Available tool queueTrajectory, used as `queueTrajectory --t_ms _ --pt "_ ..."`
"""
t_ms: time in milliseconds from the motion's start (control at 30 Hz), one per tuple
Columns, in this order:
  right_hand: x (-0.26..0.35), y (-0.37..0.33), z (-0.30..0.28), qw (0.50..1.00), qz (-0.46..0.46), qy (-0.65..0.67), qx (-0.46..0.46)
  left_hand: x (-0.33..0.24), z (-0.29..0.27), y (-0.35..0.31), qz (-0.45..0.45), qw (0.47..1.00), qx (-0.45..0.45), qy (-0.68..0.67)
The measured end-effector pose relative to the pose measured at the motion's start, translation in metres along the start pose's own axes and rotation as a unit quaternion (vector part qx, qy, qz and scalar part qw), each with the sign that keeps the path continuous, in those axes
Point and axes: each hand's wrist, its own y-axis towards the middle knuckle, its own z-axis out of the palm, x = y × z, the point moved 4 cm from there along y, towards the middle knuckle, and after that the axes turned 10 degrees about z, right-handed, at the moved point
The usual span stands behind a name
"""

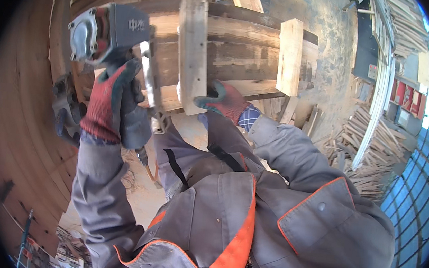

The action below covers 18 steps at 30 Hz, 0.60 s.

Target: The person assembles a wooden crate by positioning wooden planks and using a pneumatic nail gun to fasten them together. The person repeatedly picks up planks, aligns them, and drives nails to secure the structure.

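My left hand (107,98), in a red and grey-green work glove, grips the handle of a nail gun (124,29). The nail gun has a grey body with a silver cap, and its long magazine runs down beside the wooden crosspiece (192,49). An orange air hose (152,173) joins the bottom of its handle. My right hand (223,99), gloved alike, holds the near end of that crosspiece, thumb against its edge. The crosspiece lies across several long boards (244,62), forming a pallet-like frame. A second crosspiece (289,56) lies across their right end.
Brown wooden panels (23,131) stretch along the left side, where a dark metal tool (67,101) lies beyond my left glove. Piles of thin wood strips (368,143) lie on the right. Farther right are a red rack (408,97) and metal rails (377,106).
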Motion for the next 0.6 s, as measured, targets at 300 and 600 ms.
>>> queueTrajectory --t_ms 300,600 --pt "0.077 -0.158 -0.053 0.949 -0.252 0.189 0.010 -0.009 0.180 -0.132 0.292 0.911 -0.050 0.286" --pt "-0.019 -0.157 -0.160 0.885 0.004 0.439 -0.156 0.024 0.209 -0.074 0.363 0.865 -0.130 0.320"
